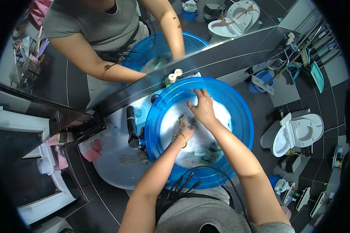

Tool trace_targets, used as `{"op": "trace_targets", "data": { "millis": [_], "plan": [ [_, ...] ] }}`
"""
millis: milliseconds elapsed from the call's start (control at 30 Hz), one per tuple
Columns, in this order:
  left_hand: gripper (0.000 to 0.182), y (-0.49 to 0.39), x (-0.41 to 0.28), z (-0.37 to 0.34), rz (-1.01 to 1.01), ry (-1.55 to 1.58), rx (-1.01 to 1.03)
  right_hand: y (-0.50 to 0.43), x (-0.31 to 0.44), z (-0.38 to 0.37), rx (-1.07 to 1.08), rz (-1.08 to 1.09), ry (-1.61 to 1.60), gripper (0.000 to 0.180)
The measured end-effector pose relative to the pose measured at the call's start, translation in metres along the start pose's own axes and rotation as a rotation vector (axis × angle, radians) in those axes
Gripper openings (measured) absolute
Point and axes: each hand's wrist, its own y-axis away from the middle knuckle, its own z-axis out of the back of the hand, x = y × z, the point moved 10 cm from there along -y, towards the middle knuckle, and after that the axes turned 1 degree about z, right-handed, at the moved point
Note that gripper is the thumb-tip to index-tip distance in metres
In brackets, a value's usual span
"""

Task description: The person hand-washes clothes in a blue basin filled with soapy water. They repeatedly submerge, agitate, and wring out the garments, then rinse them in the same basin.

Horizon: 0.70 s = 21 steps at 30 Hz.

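A large blue plastic basin of sudsy water rests on the washbasin, with wet cloth partly under the foam near its front. My left hand, a gold bangle at its wrist, is down in the suds. Dark wet fabric lies at its fingers, but foam hides whether they grip it. Over the far side of the water, my right hand has its fingers spread, with nothing in them.
Left of the basin stands a black faucet over the white washbasin. Behind is a bottle with its flip cap up, below a wall mirror. A toilet and a blue bucket are at right. Black cables hang at my waist.
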Motion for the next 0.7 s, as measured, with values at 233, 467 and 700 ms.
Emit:
{"op": "trace_targets", "data": {
  "millis": [233, 467, 700],
  "plan": [
    [0.081, 0.028, -0.036, 0.036, 0.169, -0.116, 0.16, -0.07, 0.039, -0.021, -0.146, 0.063, -0.093, 0.049],
    [0.079, 0.027, -0.038, 0.036, 0.105, -0.2, 0.063, -0.087, 0.033, -0.044, -0.13, 0.047, -0.368, 0.032],
    [0.082, 0.02, -0.028, 0.025, 0.08, -0.16, 0.078, -0.082, 0.035, -0.046, -0.147, 0.067, -0.398, 0.032]
  ]
}}
